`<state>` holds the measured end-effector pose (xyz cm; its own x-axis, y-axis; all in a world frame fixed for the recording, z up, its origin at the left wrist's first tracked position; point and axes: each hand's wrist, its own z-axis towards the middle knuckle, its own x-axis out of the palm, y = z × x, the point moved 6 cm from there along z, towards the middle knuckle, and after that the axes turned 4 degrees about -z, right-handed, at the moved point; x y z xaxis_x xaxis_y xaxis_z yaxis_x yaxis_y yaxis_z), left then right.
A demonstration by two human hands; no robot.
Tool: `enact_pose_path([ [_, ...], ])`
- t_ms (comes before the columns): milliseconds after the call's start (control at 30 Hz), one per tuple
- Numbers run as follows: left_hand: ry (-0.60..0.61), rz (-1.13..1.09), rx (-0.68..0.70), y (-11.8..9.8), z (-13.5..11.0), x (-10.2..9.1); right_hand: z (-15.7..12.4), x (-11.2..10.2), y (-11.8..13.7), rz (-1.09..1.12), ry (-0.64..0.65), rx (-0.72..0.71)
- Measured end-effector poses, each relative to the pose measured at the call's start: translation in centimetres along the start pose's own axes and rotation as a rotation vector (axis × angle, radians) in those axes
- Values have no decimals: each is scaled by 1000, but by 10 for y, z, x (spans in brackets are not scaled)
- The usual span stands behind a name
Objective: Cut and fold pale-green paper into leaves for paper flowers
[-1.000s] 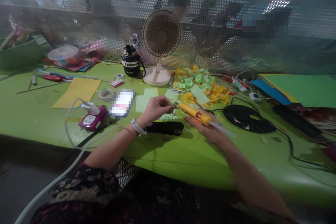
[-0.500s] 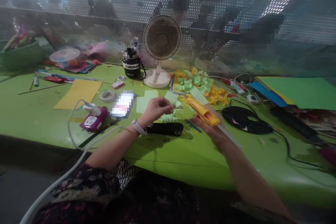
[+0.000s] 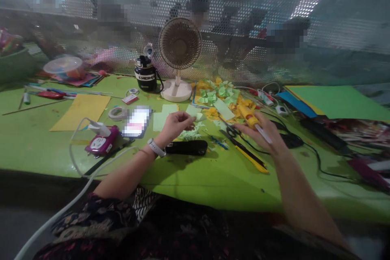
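Observation:
My right hand (image 3: 264, 132) is closed around a yellow hot glue gun (image 3: 248, 117), with a whitish glue stick (image 3: 263, 134) showing from its back end. My left hand (image 3: 178, 125), wearing a pale wristband, has its fingers pinched together at a small piece of light green paper (image 3: 199, 117). Light green paper scraps (image 3: 190, 134) lie just below those fingertips. Beside my left wrist is a black stapler (image 3: 189, 148). Dark scissors (image 3: 231, 131) and a yellow-and-black cutter knife (image 3: 248, 157) rest near my right hand.
Green and yellow folded paper flowers (image 3: 217, 91) are heaped beyond my hands, near a fan (image 3: 179, 44) and a black bottle (image 3: 146, 75). A phone (image 3: 137, 122), tape roll (image 3: 117, 113) and purple power socket (image 3: 102, 140) stand left, with cables around. Coloured sheets (image 3: 332, 101) lie right.
My right hand has moved the glue gun right and away from my left hand, uncovering the scissors and cutter knife. My left hand keeps its pinch. The view has turned slightly right.

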<state>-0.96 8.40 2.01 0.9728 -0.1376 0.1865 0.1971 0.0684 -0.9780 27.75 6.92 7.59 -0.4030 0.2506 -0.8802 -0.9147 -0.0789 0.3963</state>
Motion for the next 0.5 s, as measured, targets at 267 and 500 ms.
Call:
enact_pose_path([
  [267, 0, -23, -24, 4, 0, -1, 6, 19, -120, -396, 94, 67],
  [500, -21, -25, -30, 2, -1, -1, -3, 17, -150, -396, 92, 179],
])
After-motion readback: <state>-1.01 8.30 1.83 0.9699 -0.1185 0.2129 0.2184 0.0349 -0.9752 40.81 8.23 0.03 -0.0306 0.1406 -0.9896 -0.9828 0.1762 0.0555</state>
